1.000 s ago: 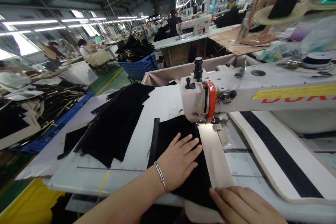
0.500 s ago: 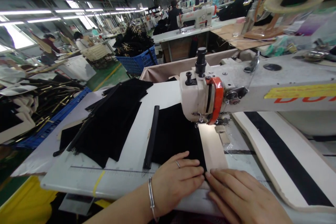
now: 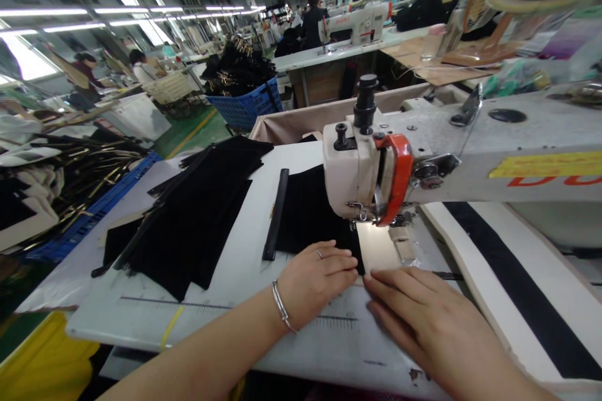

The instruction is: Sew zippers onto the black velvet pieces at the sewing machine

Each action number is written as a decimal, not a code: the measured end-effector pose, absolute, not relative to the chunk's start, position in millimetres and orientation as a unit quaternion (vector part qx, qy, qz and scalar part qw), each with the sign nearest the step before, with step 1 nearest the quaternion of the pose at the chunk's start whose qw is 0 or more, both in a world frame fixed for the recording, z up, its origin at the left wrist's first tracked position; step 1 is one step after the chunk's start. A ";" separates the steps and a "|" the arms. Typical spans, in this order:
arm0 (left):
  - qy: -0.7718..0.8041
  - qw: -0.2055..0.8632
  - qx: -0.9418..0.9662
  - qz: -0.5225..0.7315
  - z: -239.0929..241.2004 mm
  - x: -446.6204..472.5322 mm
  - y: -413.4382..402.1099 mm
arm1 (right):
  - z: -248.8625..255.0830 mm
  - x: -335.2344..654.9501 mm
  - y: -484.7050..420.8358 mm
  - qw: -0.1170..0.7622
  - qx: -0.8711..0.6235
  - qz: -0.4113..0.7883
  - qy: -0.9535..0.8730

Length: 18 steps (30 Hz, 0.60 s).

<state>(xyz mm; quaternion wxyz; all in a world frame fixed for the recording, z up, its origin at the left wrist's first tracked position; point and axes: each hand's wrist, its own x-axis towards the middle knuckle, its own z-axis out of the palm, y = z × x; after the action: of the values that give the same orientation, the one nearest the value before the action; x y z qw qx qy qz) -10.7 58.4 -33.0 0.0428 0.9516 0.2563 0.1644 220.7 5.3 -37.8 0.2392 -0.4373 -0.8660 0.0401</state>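
My left hand (image 3: 316, 279) lies flat on the near edge of a black fabric piece (image 3: 301, 207), fingers stretched out, a ring and a bracelet on it. My right hand (image 3: 427, 313) rests with its fingers extended at the near end of a beige strip (image 3: 376, 250), which lies along the black piece's right edge. Both pieces run under the head of a sewing machine (image 3: 350, 169), whose lamp lights the strip. The needle area is mostly hidden behind the head. A dark band with a small gold-coloured part (image 3: 276, 213) borders the fabric's left side.
A pile of black fabric pieces (image 3: 192, 213) lies on the left of the table. To the right, a beige panel with a black stripe (image 3: 508, 276) sits below the machine arm. A blue crate (image 3: 247, 100) stands beyond. A printed ruler (image 3: 336, 321) runs along the table's front.
The black fabric and beige strip have slid away from me, further under the machine head. Both my hands have moved forward with them, uncovering more of the ruler.
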 end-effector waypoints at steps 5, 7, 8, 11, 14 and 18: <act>0.253 0.030 0.954 0.157 -34.2 -9.8 78.1 | -33.4 219.0 23.8 0.213 -0.451 0.039 -0.866; 0.257 0.031 0.955 0.146 -33.8 -8.7 86.4 | -32.0 217.8 30.7 0.204 -0.451 0.033 -0.868; 0.261 0.032 0.954 0.144 -33.4 -7.9 90.4 | -31.8 217.3 34.0 0.199 -0.450 0.030 -0.870; 0.273 0.038 0.951 0.139 -30.9 -4.8 101.9 | -32.7 216.7 43.3 0.189 -0.451 0.013 -0.872; 0.279 0.049 0.950 0.132 -27.5 -1.1 111.2 | -34.5 216.5 52.4 0.178 -0.453 0.001 -0.873; 0.304 0.057 0.940 0.140 -26.0 2.3 118.8 | -37.0 216.0 63.4 0.169 -0.454 0.000 -0.875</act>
<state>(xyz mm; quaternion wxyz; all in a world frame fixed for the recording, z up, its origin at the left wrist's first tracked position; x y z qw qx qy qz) 2.3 118.8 -26.0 0.0573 0.9404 0.3045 0.1401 216.0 63.4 -37.0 0.1686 -0.4542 -0.8748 0.0005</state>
